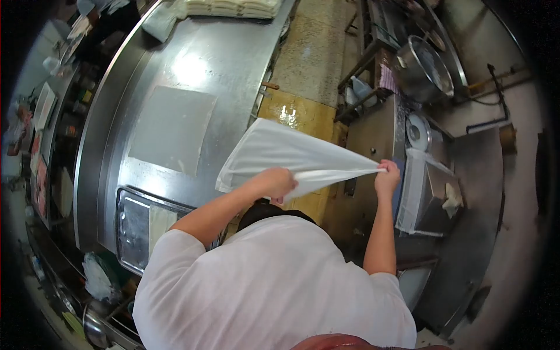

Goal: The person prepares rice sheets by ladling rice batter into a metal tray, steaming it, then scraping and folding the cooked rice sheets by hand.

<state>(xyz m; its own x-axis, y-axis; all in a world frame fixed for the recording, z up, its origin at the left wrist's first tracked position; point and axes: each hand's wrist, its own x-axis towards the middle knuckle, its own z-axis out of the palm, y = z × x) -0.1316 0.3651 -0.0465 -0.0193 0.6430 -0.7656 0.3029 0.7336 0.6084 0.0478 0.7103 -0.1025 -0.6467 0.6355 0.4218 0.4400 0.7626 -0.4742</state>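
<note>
A white cloth [291,153] is stretched out in front of my body, its far left part fanned wide and its right corner gathered to a point. My right hand [387,176] is closed on that gathered corner. My left hand [280,182] is closed at the cloth's near edge, its fingertips partly hidden. To the left, a thin pale square sheet [173,129] lies flat on the steel table [233,70]. Nearer to me is a metal tray [131,224] with a folded whitish piece [161,224] at its right side.
Stacked white packs [233,7] sit at the table's far end. On my right, another white cloth [415,189] drapes a metal box [437,201], with a large steel pot [426,69] farther back. Wet yellow floor [291,111] runs between. Another person [105,9] stands at far left.
</note>
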